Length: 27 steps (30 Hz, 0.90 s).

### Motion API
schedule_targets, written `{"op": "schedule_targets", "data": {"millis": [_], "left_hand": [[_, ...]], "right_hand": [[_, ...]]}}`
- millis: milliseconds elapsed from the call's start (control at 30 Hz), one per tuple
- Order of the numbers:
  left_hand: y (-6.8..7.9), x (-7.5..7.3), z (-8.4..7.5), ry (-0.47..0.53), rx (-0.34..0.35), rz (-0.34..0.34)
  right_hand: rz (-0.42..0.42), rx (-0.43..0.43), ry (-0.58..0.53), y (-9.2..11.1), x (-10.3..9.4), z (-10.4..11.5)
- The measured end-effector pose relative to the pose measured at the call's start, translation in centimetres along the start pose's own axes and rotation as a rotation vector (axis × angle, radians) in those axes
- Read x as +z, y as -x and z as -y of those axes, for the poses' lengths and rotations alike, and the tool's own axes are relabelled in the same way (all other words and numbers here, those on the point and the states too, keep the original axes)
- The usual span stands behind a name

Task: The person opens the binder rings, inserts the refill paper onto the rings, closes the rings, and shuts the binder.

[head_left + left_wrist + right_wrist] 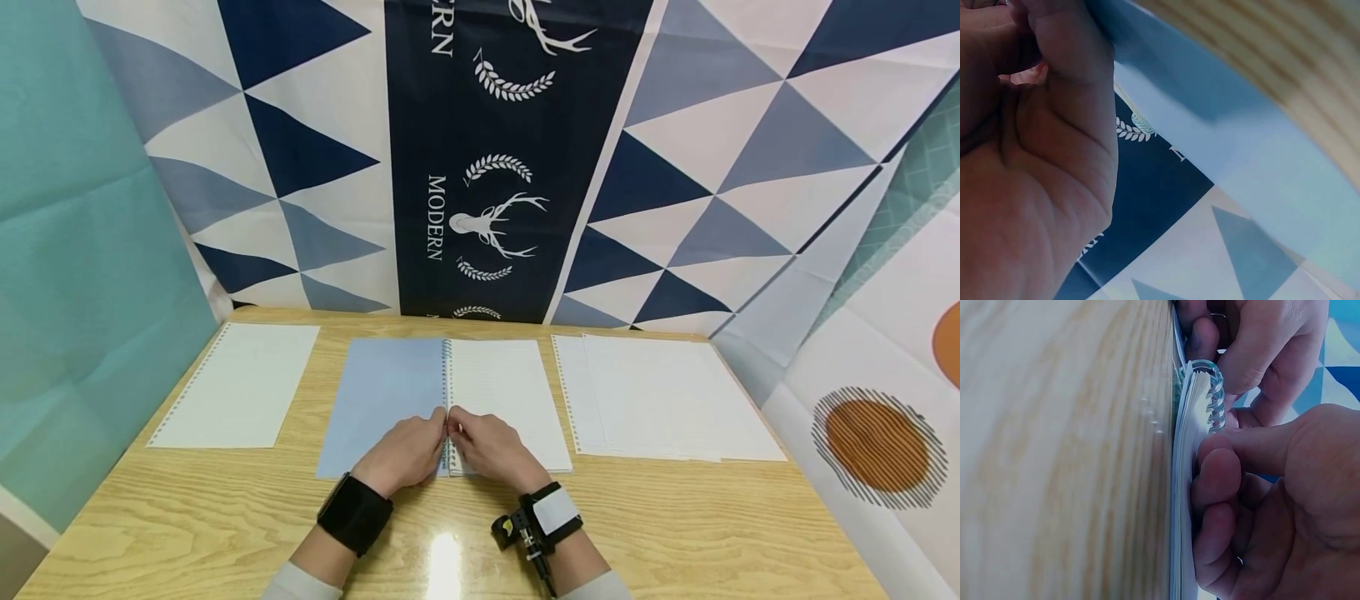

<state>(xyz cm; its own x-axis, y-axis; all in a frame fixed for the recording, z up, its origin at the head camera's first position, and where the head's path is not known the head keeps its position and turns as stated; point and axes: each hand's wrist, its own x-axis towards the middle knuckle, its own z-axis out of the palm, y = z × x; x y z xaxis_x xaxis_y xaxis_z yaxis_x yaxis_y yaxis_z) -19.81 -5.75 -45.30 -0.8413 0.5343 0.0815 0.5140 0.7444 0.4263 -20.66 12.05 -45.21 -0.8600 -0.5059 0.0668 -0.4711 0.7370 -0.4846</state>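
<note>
A spiral notebook (510, 375) lies open on the table, its blue cover (390, 375) to the left and lined white pages to the right. My left hand (408, 450) is at the lower part of the clear coil (1215, 400), fingers curled and pinching it from the cover side. Close against it, my right hand (491, 442) has thumb and index finger pinched at the same coil from the page side. In the right wrist view its other fingers (1216, 531) curl against the page stack. The thumb tips partly hide what lies between them.
One loose sheet (236, 383) with a punched edge lies at the left of the wooden table (225, 517). Several overlapping punched sheets (675, 400) lie on the right. A patterned cloth (487, 167) hangs behind the table.
</note>
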Motion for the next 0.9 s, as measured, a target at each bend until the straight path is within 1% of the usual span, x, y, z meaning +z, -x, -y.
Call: {"op": "schedule_targets", "data": {"millis": [100, 200, 333, 467, 600, 900], "left_hand": [[-0.02, -0.11, 0.04, 0.043, -0.023, 0.030], [-0.05, -0.17, 0.13, 0.082, -0.069, 0.071], [-0.12, -0.18, 0.34, 0.108, -0.118, 0.112], [-0.08, -0.28, 0.50, 0.126, -0.113, 0.123], [0.00, -0.45, 0.47, 0.126, -0.101, 0.120], [0.10, -0.64, 0.55, 0.174, -0.130, 0.137]], "right_hand": [[0.004, 0.010, -0.013, 0.00, 0.01, 0.00], [0.007, 0.024, -0.027, 0.00, 0.04, -0.03], [0.013, 0.052, -0.056, -0.02, 0.05, -0.11], [0.017, 0.061, -0.078, -0.03, -0.01, -0.12], [0.017, 0.062, -0.075, -0.07, -0.01, -0.07], [0.030, 0.071, -0.075, 0.00, -0.03, 0.20]]}}
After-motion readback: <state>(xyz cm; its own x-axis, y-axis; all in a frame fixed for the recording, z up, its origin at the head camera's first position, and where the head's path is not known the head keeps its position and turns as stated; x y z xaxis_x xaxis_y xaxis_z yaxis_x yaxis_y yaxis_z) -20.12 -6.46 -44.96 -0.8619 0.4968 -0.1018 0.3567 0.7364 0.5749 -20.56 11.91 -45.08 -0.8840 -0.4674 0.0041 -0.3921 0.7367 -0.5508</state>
